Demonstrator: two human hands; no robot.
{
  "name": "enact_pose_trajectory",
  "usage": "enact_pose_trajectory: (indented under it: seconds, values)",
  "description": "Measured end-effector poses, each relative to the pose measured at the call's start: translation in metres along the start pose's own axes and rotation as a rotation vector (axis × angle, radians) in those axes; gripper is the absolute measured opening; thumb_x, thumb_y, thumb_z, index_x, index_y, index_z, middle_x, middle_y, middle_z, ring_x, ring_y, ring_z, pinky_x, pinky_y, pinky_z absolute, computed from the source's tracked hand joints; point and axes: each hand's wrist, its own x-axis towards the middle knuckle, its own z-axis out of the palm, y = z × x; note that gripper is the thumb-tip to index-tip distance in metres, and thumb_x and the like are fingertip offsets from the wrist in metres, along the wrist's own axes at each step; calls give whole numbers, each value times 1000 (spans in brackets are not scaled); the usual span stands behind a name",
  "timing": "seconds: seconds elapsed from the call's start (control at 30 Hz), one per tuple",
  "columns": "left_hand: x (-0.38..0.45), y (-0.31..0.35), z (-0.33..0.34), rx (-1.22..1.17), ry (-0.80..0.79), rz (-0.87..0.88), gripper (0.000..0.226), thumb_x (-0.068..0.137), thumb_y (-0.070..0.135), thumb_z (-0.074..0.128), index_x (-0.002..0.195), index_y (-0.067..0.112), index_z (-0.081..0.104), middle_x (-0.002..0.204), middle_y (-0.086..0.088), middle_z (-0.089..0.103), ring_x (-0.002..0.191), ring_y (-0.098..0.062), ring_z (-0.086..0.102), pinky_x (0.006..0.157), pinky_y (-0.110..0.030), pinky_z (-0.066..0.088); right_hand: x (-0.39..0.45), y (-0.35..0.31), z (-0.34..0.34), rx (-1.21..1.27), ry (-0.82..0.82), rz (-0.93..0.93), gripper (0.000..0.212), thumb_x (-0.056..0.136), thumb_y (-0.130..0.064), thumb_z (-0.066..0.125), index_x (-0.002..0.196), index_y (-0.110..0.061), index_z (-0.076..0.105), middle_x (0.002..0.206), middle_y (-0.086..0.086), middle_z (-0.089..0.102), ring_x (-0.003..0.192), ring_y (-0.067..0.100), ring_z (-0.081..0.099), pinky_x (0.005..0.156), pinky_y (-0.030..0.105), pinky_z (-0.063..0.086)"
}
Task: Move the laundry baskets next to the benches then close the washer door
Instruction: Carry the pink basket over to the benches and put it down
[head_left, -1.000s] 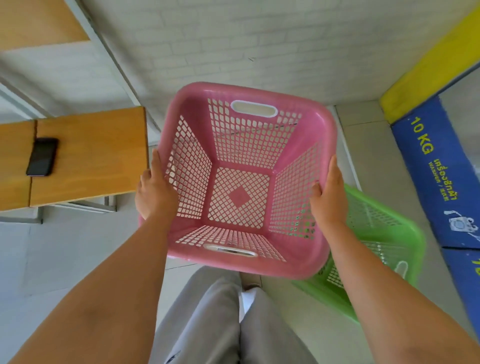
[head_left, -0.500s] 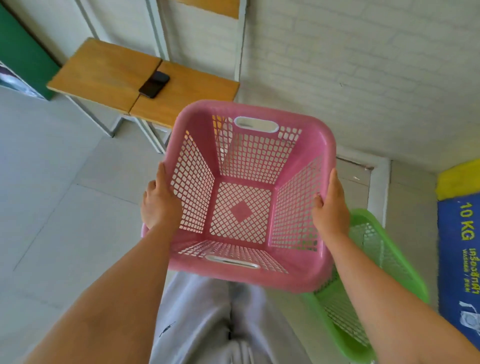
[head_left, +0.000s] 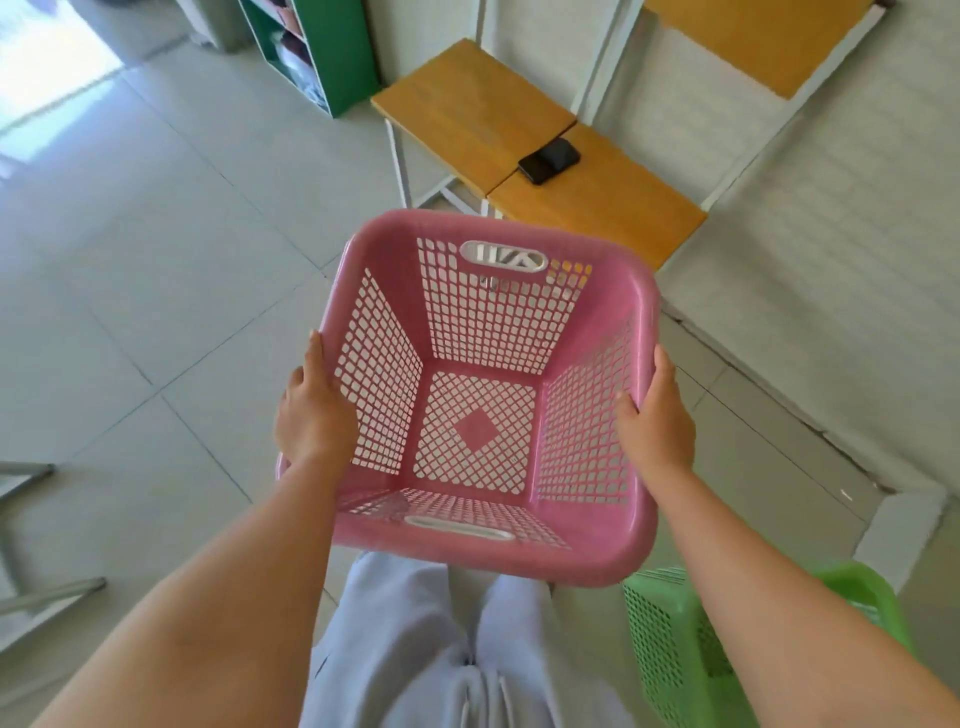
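Note:
I carry an empty pink laundry basket (head_left: 485, 558) in front of my body, above the floor. My left hand (head_left: 311, 415) grips its left rim and my right hand (head_left: 657, 423) grips its right rim. A green laundry basket (head_left: 670, 649) stands on the floor at the lower right, partly hidden behind my right forearm. Two wooden benches (head_left: 613, 208) with white metal legs stand against the wall just beyond the pink basket. No washer is in view.
A black phone (head_left: 549, 160) lies on the benches where the two seats meet. A green shelf unit (head_left: 332, 52) stands at the far left of the benches. Metal legs of other furniture (head_left: 31, 592) show at the left edge. Pale tiled floor spreads left.
My view has swung left, and the benches have come from the left side to straight ahead of the basket. The blue washer panel has left the view. Both hands keep their grip.

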Motion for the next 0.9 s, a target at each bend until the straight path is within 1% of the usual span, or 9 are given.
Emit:
enact_pose_trajectory:
  seconds: [0.13,0.23,0.4,0.5,0.57,0.67,0.8,0.9]
  values:
    - [56,-33,-34,-2,21,-54,64,95,15,35,151,38,13,130,-10,52,112,-36,54,84,-48,48,13,-69,38,15,-9,-71,67,98,-23,47,153,-25,9,156,1,31,120,30,57,84,36,51]
    - [96,-49,-58,-4,49,-79,65,94,14,34,151,39,13,133,-9,51,111,-37,54,84,-49,48,24,-115,64,36,-14,-113,68,98,-22,46,153,-28,7,157,0,28,121,30,57,86,40,53]
    - [157,-62,-86,-7,84,-103,64,94,15,34,150,40,14,132,-9,51,109,-36,55,82,-47,47,49,-180,93,55,-25,-145,69,98,-19,46,154,-25,5,160,0,20,134,27,45,96,41,49]
    - [195,-62,-96,-5,97,-115,64,95,16,35,150,39,15,131,-10,51,110,-37,54,83,-49,49,72,-215,107,61,-43,-158,69,99,-19,45,154,-25,3,161,0,17,136,27,41,98,42,47]
    - [225,-61,-101,-9,101,-122,64,95,15,35,150,39,15,131,-10,52,110,-37,54,79,-45,47,93,-240,117,51,-49,-167,69,99,-20,45,154,-25,3,161,1,17,136,28,41,98,42,47]
    - [274,-55,-110,-19,106,-132,60,97,19,35,150,41,17,132,-8,52,112,-35,54,73,-39,40,130,-278,133,51,-64,-190,68,100,-21,45,154,-25,4,161,2,17,138,27,39,100,41,45]
    - [345,-41,-127,-41,100,-158,60,96,21,37,149,44,19,133,-6,52,112,-34,55,78,-41,44,181,-333,154,47,-87,-201,68,99,-23,46,153,-28,4,160,3,19,134,29,44,93,44,51]
    - [393,-31,-139,-28,103,-155,62,96,19,37,148,48,19,132,-4,53,109,-33,56,75,-38,43,215,-372,166,51,-117,-216,70,99,-22,46,153,-28,2,160,3,19,137,28,41,96,45,50]
